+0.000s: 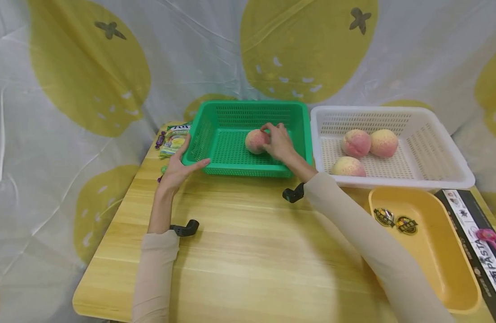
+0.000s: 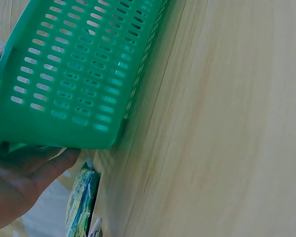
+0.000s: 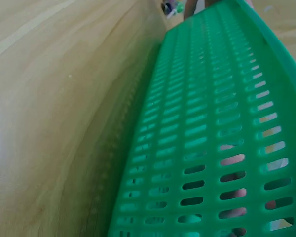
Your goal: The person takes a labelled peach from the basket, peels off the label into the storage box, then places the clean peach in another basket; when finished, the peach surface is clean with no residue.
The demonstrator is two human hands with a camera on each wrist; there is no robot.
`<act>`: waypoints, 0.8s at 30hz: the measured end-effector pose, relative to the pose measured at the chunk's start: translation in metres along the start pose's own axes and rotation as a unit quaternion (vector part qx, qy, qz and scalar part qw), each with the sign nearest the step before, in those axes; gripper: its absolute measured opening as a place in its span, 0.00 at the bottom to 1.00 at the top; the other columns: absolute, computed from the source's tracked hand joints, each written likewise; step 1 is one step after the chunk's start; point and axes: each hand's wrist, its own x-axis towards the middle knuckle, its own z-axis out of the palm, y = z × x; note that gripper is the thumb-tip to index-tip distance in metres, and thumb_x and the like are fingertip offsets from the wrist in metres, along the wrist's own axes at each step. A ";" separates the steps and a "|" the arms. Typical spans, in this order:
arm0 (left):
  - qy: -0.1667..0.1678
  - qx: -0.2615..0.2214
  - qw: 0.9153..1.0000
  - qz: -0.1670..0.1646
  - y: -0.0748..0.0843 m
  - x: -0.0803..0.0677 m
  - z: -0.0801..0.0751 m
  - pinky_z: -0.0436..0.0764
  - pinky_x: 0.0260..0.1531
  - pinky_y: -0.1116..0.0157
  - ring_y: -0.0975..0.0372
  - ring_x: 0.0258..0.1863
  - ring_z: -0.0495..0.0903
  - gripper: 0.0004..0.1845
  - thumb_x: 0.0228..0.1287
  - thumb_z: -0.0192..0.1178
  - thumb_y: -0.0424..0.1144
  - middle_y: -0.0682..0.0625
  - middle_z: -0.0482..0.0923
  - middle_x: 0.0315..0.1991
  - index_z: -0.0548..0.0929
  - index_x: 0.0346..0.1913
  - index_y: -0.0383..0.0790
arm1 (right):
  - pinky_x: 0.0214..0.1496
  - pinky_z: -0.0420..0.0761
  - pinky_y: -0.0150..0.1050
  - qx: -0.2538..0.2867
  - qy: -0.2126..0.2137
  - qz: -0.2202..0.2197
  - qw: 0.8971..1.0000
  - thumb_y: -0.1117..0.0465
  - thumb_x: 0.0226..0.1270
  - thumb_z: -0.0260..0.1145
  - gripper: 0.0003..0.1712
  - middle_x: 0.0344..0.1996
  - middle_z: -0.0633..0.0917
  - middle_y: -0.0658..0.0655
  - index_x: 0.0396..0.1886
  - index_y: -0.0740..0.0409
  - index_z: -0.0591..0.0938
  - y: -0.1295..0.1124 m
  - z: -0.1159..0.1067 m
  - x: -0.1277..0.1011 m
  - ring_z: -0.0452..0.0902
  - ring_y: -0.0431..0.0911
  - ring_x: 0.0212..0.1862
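Green basket [image 1: 232, 134], frame centre | right hand [image 1: 278, 142] grasps peach [image 1: 256, 141] inside | left hand [image 1: 179, 168] grips basket's corner | step: setting peach down; next, likely release fingers.

2 long beige sleeves are worn, close-fitting and plain; the left sleeve [image 1: 155, 269] is pushed up so that the forearm is left bare, while the right sleeve [image 1: 365, 237] is carried down to the wrist. A small black device is strapped at each wrist [image 1: 185, 228] [image 1: 293, 194]. The left hand [image 1: 176, 168] and the right hand [image 1: 278, 142] are left bare, without rings or gloves.

One peach [image 1: 256, 141] lies in the left basket [image 1: 215, 120]; three peaches [image 1: 363, 150] in the right basket [image 1: 433, 148].
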 end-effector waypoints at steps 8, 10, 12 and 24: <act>0.005 0.008 1.000 0.003 0.000 0.000 0.002 0.53 0.82 0.43 0.60 0.85 0.31 0.55 0.64 0.74 0.50 0.64 0.36 0.85 0.45 0.82 0.73 | 0.60 0.75 0.54 0.017 -0.048 0.030 0.998 0.54 0.74 0.68 0.31 0.60 0.75 0.71 0.71 0.57 0.70 0.002 0.000 0.003 0.70 0.61 0.63; 0.004 0.009 1.000 0.003 0.000 -0.001 0.001 0.53 0.81 0.42 0.60 0.85 0.30 0.55 0.64 0.74 0.49 0.63 0.35 0.85 0.45 0.82 0.73 | 0.50 0.75 0.49 0.048 -0.064 0.029 0.996 0.53 0.76 0.67 0.30 0.55 0.75 0.70 0.68 0.60 0.67 0.002 0.001 0.002 0.73 0.58 0.51; 0.003 0.010 1.000 0.003 0.000 -0.001 0.001 0.53 0.81 0.42 0.59 0.85 0.30 0.55 0.64 0.73 0.49 0.63 0.35 0.85 0.45 0.82 0.74 | 0.44 0.73 0.46 0.072 -0.083 0.026 0.994 0.53 0.77 0.65 0.30 0.50 0.77 0.69 0.66 0.60 0.63 0.001 0.002 0.002 0.74 0.56 0.44; 0.001 0.010 1.000 0.000 0.001 -0.001 0.001 0.52 0.82 0.42 0.59 0.85 0.30 0.55 0.63 0.74 0.50 0.63 0.34 0.85 0.45 0.82 0.73 | 0.70 0.76 0.56 0.061 -0.138 -0.015 0.988 0.60 0.69 0.73 0.39 0.69 0.75 0.69 0.76 0.64 0.68 -0.001 0.003 0.005 0.72 0.62 0.70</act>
